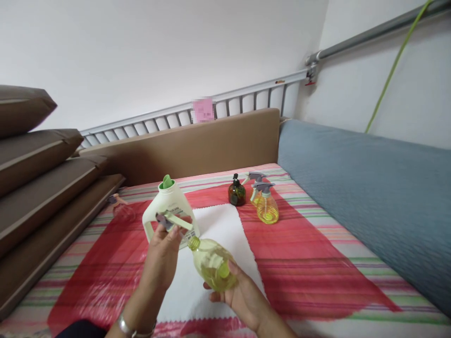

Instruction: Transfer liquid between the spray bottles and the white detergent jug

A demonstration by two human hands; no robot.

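Note:
My left hand [167,251] is closed around a grey and pale green spray trigger head [171,220]. In my right hand [241,293] is a clear yellow-green bottle [213,264], tilted with its open neck up and to the left, towards the trigger head. The trigger head is off the bottle's neck; whether its lower end touches the bottle I cannot tell. Behind my left hand stands a large white jug [168,199] with a handle and a green spout in its open mouth. A white cloth [225,230] with a zigzag edge lies beneath my hands.
Amber pump bottle [237,192] and a yellow spray bottle [268,209] stand at the right, another sprayer partly hidden behind. A clear pinkish spray bottle [123,211] is at the left. Red plastic sheet [299,253] covers striped fabric. Stacked brown cushions [42,188] and a blue bolster [359,188] flank it.

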